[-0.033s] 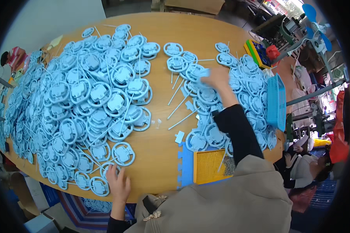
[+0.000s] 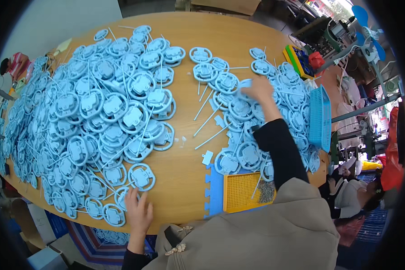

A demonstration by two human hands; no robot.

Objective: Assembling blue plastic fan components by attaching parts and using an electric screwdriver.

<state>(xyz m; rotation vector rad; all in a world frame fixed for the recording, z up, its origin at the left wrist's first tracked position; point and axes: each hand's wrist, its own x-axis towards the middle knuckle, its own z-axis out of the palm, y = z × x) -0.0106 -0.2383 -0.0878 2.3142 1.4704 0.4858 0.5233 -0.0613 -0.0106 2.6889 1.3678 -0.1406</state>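
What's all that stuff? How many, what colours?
Ring-shaped parts: too many to count, light blue, both sides
Table: one, brown, centre
Tray: one, yellow, near table edge
Small pieces: many, grey, in tray
Mat: one, blue, under tray
Basket: one, blue, right table edge
Fan: one, blue, upper right
People: two, pink and pale tops, far left and right
Left hand: one, bare, by left-side parts
Right hand: one, bare, at right-side parts

1. A workshop, apparently for assembly.
2. Identical pale-blue plastic parts point(image 2: 114, 106) lie heaped across the tabletop point(image 2: 177, 207).
3. A yellow tray point(image 2: 238, 192) holds small grey pieces point(image 2: 267, 191).
4. Dark machinery point(image 2: 324, 32) and another person point(image 2: 353, 197) appear to the right.
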